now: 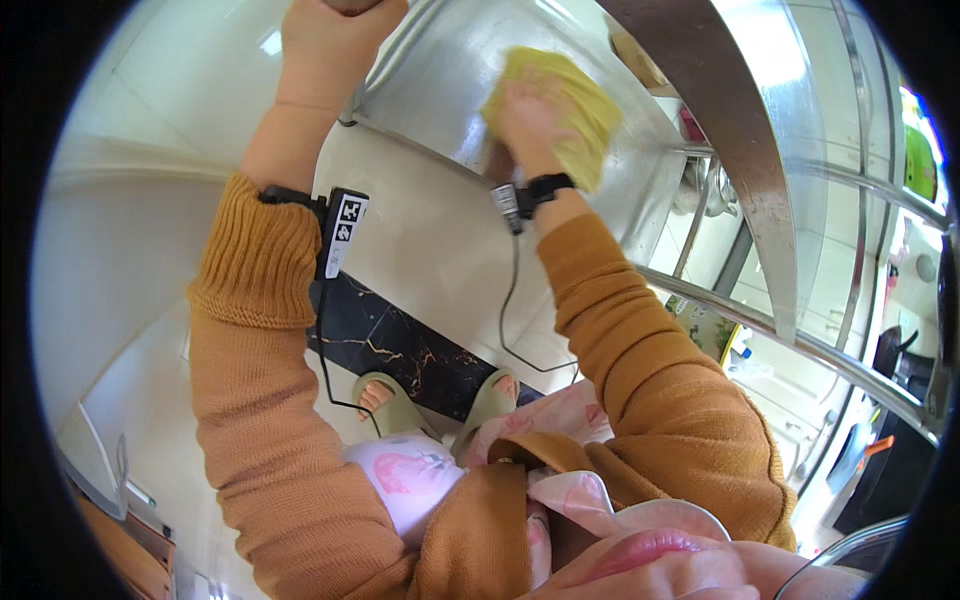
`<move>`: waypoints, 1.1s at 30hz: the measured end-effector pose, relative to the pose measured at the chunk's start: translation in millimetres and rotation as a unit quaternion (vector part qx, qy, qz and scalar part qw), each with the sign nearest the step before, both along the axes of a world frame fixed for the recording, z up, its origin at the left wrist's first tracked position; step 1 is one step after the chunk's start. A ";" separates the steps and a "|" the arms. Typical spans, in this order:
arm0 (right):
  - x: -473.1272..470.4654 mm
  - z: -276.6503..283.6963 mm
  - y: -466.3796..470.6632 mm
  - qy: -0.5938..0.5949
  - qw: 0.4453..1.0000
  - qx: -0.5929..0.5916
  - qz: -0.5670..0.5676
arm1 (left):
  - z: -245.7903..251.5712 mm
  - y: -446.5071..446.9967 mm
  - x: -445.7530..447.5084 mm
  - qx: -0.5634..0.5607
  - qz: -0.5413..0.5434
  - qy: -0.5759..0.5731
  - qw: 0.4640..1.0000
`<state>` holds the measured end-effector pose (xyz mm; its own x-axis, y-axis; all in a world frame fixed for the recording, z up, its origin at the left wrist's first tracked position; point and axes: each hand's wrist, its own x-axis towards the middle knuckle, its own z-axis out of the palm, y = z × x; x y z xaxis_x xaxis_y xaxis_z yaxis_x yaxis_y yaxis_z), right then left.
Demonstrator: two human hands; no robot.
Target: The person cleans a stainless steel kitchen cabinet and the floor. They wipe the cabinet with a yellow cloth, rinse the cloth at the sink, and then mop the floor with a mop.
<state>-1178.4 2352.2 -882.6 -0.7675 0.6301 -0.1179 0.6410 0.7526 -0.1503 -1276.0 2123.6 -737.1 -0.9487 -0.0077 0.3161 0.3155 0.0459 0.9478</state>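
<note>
My right hand [536, 105] holds a yellow cloth [589, 105] down on a stainless steel shelf [442, 67]. Its fingers lie spread over the cloth, and both are blurred. At the top edge of the view, my left hand [334, 45] is curled around a brown thing [352, 4]. Most of that thing is cut off, so I cannot tell what it is. A black band with a small marked device [345, 232] sits at my left wrist. Another such device [508, 208] is strapped to my right wrist, and a cable hangs from each.
A curved steel edge [720, 97] rises close to my right arm. Metal rails [780, 330] run along the right side. A brown item [637, 60] stands at the shelf's far end. Below are pale floor tiles [420, 225], a black marbled strip [390, 330] and my slippers [401, 412].
</note>
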 end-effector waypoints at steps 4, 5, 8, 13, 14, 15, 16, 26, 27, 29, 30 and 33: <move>4.3 -10.2 -105.8 0.094 0.954 0.062 0.277 | -2.2 -3.7 0.1 0.032 -0.043 -0.056 0.997; 17.1 -10.3 -108.5 0.073 0.954 0.062 0.285 | -3.4 -6.6 -0.6 0.015 -0.050 -0.055 0.997; 66.6 -14.7 -85.9 0.081 0.946 0.110 0.295 | -8.0 -15.3 -5.5 -0.019 -0.098 -0.031 0.995; 214.2 -21.3 87.4 0.038 0.988 0.110 0.106 | -13.0 -12.2 -6.2 0.060 -0.123 -0.030 0.990; 238.9 -28.2 119.9 0.034 0.990 0.127 0.057 | -11.7 -12.0 -5.9 0.053 -0.130 -0.024 0.990; 261.7 -37.9 144.1 -0.010 0.984 0.177 -0.028 | -10.6 -10.7 -4.3 0.018 -0.112 -0.031 0.993; 276.3 -48.6 162.7 0.016 0.977 0.204 -0.063 | -10.0 -10.3 -1.4 -0.017 -0.092 -0.037 0.995; 137.2 -26.5 6.6 -0.056 0.988 0.108 -0.099 | -12.6 -5.8 3.0 0.041 -0.089 -0.034 0.995; 115.9 -17.2 -25.4 -0.004 0.997 0.051 -0.059 | -12.4 -5.1 3.0 0.049 -0.085 -0.033 0.995; 72.0 -6.7 -75.2 0.010 0.998 0.014 0.065 | -11.4 -5.0 3.1 0.065 -0.093 -0.038 0.993; 50.6 -6.0 -92.9 0.062 0.985 -0.029 0.160 | -11.1 -5.8 3.6 0.056 -0.095 -0.037 0.993; 11.0 -14.6 -80.7 0.154 0.941 -0.010 0.300 | -10.5 -10.8 2.6 0.014 -0.106 -0.025 0.994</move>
